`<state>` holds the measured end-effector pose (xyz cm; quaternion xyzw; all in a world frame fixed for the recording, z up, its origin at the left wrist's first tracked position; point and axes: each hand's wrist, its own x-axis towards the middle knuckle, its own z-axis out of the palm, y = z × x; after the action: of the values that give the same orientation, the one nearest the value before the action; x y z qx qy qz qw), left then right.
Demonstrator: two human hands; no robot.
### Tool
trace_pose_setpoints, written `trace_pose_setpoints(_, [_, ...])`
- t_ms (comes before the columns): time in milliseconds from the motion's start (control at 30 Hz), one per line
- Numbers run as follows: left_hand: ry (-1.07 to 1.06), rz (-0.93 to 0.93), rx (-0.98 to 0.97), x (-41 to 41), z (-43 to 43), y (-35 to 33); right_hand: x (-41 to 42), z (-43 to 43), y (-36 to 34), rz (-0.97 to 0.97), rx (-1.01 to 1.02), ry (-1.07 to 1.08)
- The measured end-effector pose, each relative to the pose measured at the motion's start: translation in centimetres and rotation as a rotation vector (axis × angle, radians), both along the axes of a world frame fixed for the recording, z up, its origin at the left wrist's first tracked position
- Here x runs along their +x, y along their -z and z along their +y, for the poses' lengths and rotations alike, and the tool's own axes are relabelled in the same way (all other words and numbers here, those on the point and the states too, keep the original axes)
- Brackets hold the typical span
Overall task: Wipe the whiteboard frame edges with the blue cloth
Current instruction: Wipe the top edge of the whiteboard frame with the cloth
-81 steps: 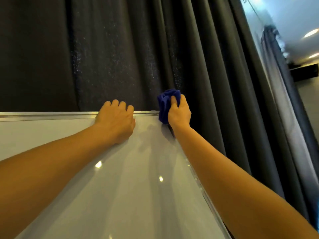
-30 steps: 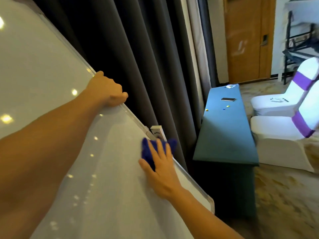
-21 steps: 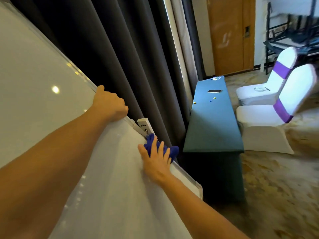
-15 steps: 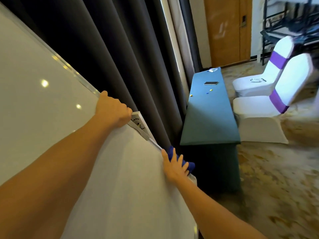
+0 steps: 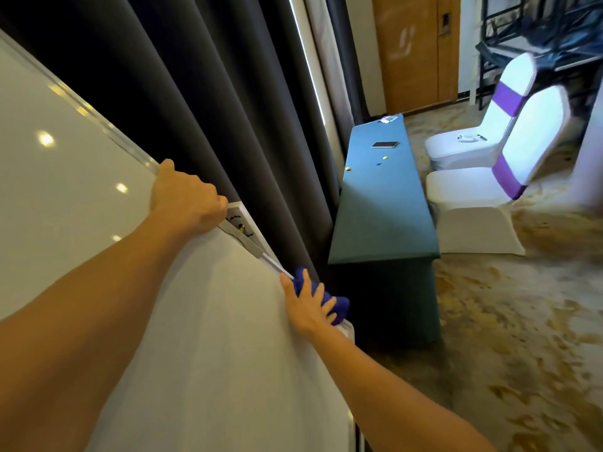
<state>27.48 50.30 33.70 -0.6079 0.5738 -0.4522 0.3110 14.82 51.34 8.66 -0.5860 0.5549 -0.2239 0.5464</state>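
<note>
cloth: the crumpled deep-blue cloth [image 5: 339, 307] is bunched into a soft wad. it's a dark royal blue with a slightly fuzzy look. most of it is hidden under fingers, and a lump pokes out past the fingertips.
where it sits: pressed onto the silver metal frame [image 5: 273, 263] on the side edge of the glossy white whiteboard [image 5: 98, 197], close to the rounded lower corner.
right hand: the right hand [image 5: 308, 306] lies over the cloth with fingers splayed and pretty much straight, pressing rather than clutching. the thumb is on the board-face side.
left hand: the left hand [image 5: 186, 199] is higher up the same edge. its fingers are curled over the frame and gripping it, with the tips out of sight behind.
board: it runs slanted across the view, with a few bright glints on the surface. a small white bracket [image 5: 243, 220] with dark marks sits just below the left hand.
behind: a dark grey pleated curtain [image 5: 212, 93] hangs right behind the board.
room: a long teal-covered table [image 5: 381, 216] has a black phone [image 5: 385, 144] on it. beside it are two white-covered chairs with purple sashes [image 5: 473, 197].
</note>
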Motion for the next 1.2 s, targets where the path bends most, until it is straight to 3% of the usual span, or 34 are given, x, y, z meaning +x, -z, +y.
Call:
trace_pose_setpoints(100, [-0.008,0.076,-0.08,-0.6,-0.2,0.2,4.8,0.5,-4.2,-0.188,-0.353,-0.075])
trace_pose_setpoints(167, [-0.02,0.092,-0.091,-1.3,-0.2,0.4,6.0,0.7,-5.4,-0.209,-0.475,-0.053])
trace_pose_setpoints(233, [-0.039,0.104,-0.067,-1.4,0.0,0.6,4.6,-0.1,-3.5,-0.144,-0.393,0.008])
trace_pose_setpoints(367, [-0.06,0.136,-0.111,0.0,0.3,0.2,0.9,-0.4,0.6,0.039,0.08,-0.035])
trace_pose_setpoints(433, [-0.052,0.134,-0.125,0.1,0.2,0.1,2.1,0.1,-1.1,-0.075,0.002,-0.086])
trace_pose_setpoints(500, [-0.051,0.144,-0.131,0.1,0.2,0.0,4.3,1.0,-3.1,-0.189,-0.228,-0.145])
trace_pose_setpoints(600, [0.015,0.187,-0.13,0.0,0.3,-0.3,4.2,1.7,-2.1,-0.222,-0.467,-0.104])
trace_pose_setpoints(733, [0.355,0.217,-0.103,-2.5,0.1,1.5,0.8,2.1,4.3,-0.195,-0.309,0.091])
trace_pose_setpoints(833, [0.587,0.319,0.237,-6.1,0.5,8.2,-0.8,2.5,8.0,-0.177,-0.213,0.178])
trace_pose_setpoints(967, [0.262,0.32,0.503,-9.0,0.7,17.3,-2.1,2.0,11.8,-0.151,-0.203,0.198])
trace_pose_setpoints(1100, [0.123,0.138,0.484,-8.9,0.2,20.7,-1.5,0.0,13.5,-0.063,-0.159,0.125])
trace_pose_setpoints(1200, [0.031,0.113,0.419,-9.0,-0.5,22.2,-2.0,-1.5,15.4,-0.121,-0.016,0.157])
